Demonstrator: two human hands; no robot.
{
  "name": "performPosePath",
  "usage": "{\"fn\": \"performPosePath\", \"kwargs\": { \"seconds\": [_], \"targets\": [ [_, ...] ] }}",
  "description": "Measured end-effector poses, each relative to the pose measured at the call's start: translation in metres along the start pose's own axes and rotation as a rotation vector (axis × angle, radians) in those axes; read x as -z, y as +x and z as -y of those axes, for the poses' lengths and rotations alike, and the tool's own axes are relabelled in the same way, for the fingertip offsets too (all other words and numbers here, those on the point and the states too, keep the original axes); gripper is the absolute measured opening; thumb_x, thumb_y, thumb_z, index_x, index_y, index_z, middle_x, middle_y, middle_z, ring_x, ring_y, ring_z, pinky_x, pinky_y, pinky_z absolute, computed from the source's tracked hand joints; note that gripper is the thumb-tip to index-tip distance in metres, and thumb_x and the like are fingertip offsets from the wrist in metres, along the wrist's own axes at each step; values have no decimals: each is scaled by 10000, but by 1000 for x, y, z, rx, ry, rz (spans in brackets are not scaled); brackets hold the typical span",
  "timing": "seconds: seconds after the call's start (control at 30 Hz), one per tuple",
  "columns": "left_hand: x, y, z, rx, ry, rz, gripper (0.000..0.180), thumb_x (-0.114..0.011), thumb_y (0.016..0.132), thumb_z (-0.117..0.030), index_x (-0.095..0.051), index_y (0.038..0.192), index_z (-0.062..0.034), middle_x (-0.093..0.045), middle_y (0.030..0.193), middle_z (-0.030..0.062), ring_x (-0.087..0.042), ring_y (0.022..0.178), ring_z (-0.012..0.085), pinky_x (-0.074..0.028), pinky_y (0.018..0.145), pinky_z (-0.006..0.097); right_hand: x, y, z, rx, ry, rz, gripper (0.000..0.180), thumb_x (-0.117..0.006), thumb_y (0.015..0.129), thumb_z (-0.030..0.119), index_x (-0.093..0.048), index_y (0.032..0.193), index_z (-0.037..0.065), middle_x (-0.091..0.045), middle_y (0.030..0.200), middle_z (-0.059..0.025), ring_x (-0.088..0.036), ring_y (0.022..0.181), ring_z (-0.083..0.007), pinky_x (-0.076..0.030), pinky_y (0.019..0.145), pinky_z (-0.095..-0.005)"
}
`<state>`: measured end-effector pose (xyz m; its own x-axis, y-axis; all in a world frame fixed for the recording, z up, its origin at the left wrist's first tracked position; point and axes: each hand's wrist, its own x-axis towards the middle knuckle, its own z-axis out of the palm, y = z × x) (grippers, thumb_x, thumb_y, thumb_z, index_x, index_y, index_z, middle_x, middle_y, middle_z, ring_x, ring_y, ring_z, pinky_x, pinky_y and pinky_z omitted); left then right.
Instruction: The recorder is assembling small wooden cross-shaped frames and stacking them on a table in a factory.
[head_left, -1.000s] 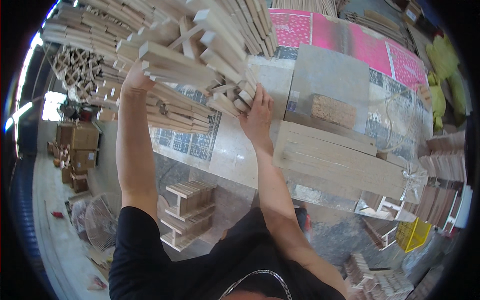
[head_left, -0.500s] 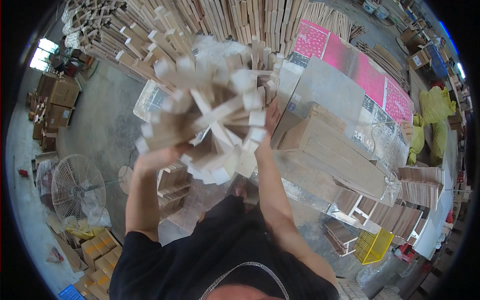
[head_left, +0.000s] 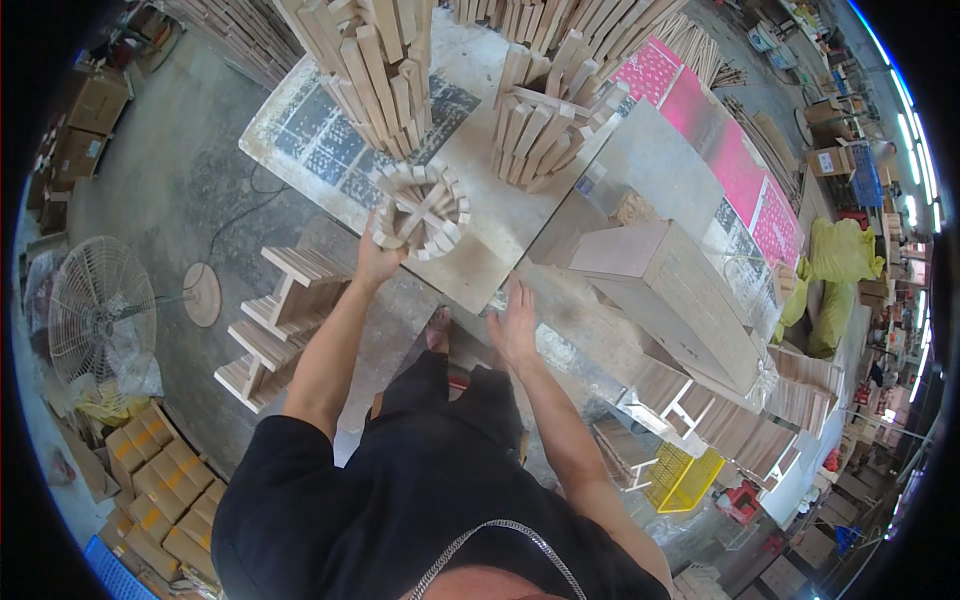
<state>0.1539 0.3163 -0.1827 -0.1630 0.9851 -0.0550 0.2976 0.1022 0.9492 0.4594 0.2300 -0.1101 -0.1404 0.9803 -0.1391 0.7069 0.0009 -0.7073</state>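
Holding the bundle of wood slats at the counter edge, your left hand clasps its underside; it looks stiff, loose-packed. Right hand, at four o'clock, lies open, empty.

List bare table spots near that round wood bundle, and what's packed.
Free: table strip between the round wood bundle in the left hand and the right hand, and the patterned corner. Crowded: tall stick stack, leaning stick pile, box.
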Motion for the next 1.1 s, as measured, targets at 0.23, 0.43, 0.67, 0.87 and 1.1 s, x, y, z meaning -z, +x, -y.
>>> {"fn": "performPosePath", "kwargs": {
  "seconds": [0.23, 0.43, 0.67, 0.87, 1.1],
  "targets": [
    [7, 12, -3, -93, 132, 159, 873, -766, 722, -48, -394, 1512, -45, -643, 1300, 118, -604, 1209, 232, -459, 1039, 349, 15, 35, 1, -22, 77, -91, 773, -642, 819, 23, -304, 1506, -85, -460, 1411, -328, -449, 1320, -486, -383, 1136, -503],
    [11, -1, -31, 69, -2, 196, 1103, -780, 657, 31, -227, 1608, -61, -539, 1440, 148, -523, 1318, 263, -418, 1106, 350, 16, 73, 12, -61, 366, -318, 693, -593, 870, -5, -328, 1505, -84, -468, 1437, -307, -477, 1343, -435, -378, 1148, -479],
    [58, -36, -105, -152, 404, -130, 708, -778, 743, -8, -519, 1401, 25, -598, 1331, 227, -589, 1243, 345, -488, 1038, 413, 27, 145, 22, -157, 576, -715, 516, -476, 1025, 130, -391, 1503, -46, -474, 1476, -270, -473, 1376, -375, -364, 1147, -442],
    [-53, 41, -271, -308, 158, -42, 964, -957, 684, -222, -428, 1427, 90, -559, 1388, 234, -567, 1290, 298, -476, 1076, 408, 49, 199, 31, -201, 780, -934, 548, -375, 1102, 357, -428, 1503, -13, -487, 1490, -222, -467, 1387, -347, -340, 1159, -423],
    [-107, 122, -247, -163, 115, 82, 1051, -968, 602, -316, -417, 1376, 134, -599, 1299, 296, -604, 1240, 366, -489, 1046, 414, 59, 235, 30, -75, 691, -944, 589, -334, 1111, 432, -500, 1468, -6, -549, 1429, -219, -465, 1369, -361, -313, 1166, -432]
  ]
}}
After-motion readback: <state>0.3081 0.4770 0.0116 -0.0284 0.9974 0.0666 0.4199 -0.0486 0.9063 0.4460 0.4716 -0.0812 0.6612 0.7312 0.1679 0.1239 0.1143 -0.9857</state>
